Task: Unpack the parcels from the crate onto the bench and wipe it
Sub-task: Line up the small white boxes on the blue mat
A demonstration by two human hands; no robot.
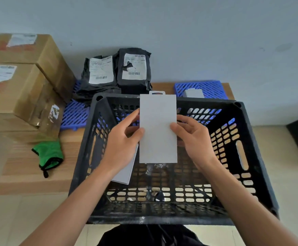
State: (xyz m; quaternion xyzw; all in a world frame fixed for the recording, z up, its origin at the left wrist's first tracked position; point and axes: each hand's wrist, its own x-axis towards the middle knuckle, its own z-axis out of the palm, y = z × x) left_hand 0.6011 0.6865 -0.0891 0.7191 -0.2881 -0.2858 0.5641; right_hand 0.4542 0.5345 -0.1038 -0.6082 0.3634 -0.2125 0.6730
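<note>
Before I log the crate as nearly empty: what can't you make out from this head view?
- Second white box in the black crate: mostly hidden by the left hand.
- White box, pinched by both hands, right hand: front blank, other side unseen.
- Labels on the black parcels: print too small.
- Grey item on the blue mat: cut off by the crate rim.
- Dark scrap on the crate floor: blurred.

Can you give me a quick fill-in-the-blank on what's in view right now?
1. Both hands hold a flat ____ box above the black crate.
2. The cloth lying left of the crate is ____.
3. ____ black mailer bags lean against the wall.

Missing words: white; green; Two
</note>
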